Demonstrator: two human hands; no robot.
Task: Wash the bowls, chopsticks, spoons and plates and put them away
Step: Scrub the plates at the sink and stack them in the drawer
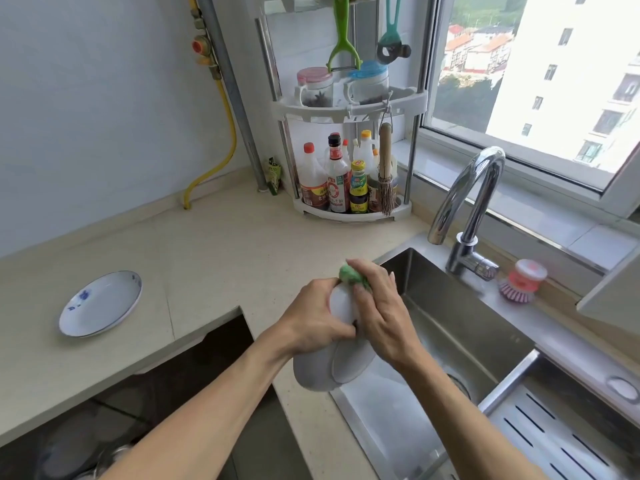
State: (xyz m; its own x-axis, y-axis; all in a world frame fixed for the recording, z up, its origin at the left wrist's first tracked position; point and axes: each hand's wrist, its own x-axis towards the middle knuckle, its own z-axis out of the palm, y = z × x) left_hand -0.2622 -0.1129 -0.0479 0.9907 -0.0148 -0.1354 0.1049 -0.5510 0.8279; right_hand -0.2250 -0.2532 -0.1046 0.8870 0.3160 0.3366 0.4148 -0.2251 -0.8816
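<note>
A white bowl (322,370) is tilted on its side above the left rim of the steel sink (460,327). My left hand (313,318) grips its upper rim. My right hand (379,306) holds a green scouring sponge (349,274) against the top of the bowl and covers most of the sponge. A white plate with a blue flower pattern (100,304) lies flat on the beige counter (214,258) at the left, apart from both hands.
A chrome tap (471,206) arches over the sink's far edge, with a pink dish brush (523,280) beside it. A white corner rack (346,168) holds sauce bottles and jars. A slotted drain tray (554,427) sits at the sink's right. A dark stove top (156,393) lies below the counter.
</note>
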